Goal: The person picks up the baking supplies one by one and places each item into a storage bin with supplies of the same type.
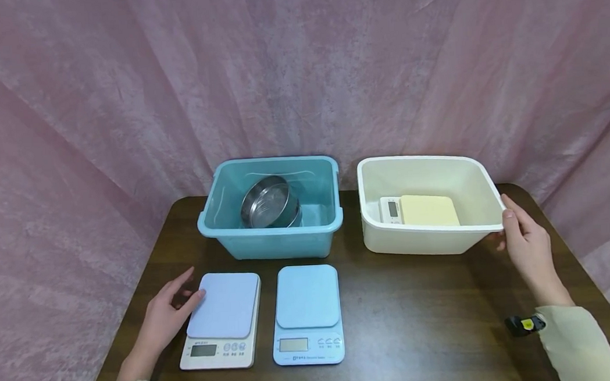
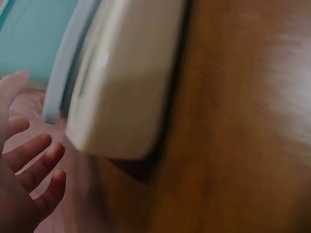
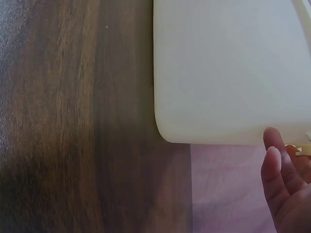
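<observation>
Left hand (image 1: 164, 313): fingers spread wide, beside purple-topped scale (image 1: 224, 306) | Right hand (image 1: 530, 249): thumb and fingers grip white bin (image 1: 418, 240) at right rim | 1 yellow-topped scale (image 1: 429, 210) inside white bin | Purple-topped scale, blue scale (image 1: 307, 298): side by side on table (image 1: 412, 312)

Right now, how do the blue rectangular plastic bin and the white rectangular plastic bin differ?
The blue bin holds round metalware; the white bin holds a yellow-topped scale. The right hand grips the white bin; no hand touches the blue bin. Both lack lids.
</observation>
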A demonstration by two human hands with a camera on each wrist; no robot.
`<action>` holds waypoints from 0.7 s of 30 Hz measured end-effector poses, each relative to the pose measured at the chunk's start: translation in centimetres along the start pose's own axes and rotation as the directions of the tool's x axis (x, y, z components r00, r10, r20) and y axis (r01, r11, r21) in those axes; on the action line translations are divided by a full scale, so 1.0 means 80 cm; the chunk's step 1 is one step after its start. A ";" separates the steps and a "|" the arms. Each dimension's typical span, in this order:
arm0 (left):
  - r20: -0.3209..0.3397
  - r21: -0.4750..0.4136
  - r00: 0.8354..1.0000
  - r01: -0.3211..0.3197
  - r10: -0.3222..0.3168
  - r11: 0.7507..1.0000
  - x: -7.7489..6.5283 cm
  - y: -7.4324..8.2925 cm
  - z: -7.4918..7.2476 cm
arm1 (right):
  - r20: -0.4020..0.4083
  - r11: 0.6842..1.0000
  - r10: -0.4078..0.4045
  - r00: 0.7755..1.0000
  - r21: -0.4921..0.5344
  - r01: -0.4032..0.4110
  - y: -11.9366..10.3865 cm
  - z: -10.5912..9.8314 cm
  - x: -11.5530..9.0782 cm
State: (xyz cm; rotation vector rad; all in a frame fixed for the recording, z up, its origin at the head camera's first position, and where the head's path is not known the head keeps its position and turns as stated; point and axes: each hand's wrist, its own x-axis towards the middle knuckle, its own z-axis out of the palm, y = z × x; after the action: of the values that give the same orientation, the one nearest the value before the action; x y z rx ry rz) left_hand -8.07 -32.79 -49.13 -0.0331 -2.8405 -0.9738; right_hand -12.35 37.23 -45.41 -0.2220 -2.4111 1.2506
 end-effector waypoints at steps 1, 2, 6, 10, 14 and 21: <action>0.010 0.004 1.000 0.003 -0.003 1.000 -0.003 -0.001 0.001 | -0.002 1.000 0.005 1.000 -0.001 -0.005 0.000 0.000 0.000; 0.020 0.010 1.000 0.002 -0.002 1.000 -0.006 -0.003 0.002 | -0.004 1.000 0.011 1.000 0.001 -0.011 0.000 0.000 0.001; 0.030 0.039 1.000 -0.008 0.007 0.999 -0.016 -0.009 0.004 | 0.000 0.999 0.033 0.999 0.017 -0.033 0.003 0.002 0.003; 0.061 0.051 0.998 -0.001 -0.002 0.999 -0.025 -0.013 0.003 | -0.001 0.998 0.051 0.999 0.042 -0.051 0.005 0.005 0.002; 0.108 0.031 0.994 0.031 -0.034 0.999 -0.031 -0.015 0.003 | -0.013 0.997 0.055 0.998 0.055 -0.055 0.003 0.005 0.001; 0.146 0.043 0.984 0.100 -0.105 0.994 -0.032 -0.014 0.003 | -0.022 0.997 0.055 0.998 0.051 -0.054 0.001 0.006 0.001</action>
State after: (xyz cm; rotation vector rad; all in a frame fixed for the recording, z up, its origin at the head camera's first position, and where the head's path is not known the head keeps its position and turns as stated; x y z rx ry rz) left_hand -5.65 -33.46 -50.32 0.0473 -3.0220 -0.9784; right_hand -12.63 36.90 -45.70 -0.2879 -2.3656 1.3238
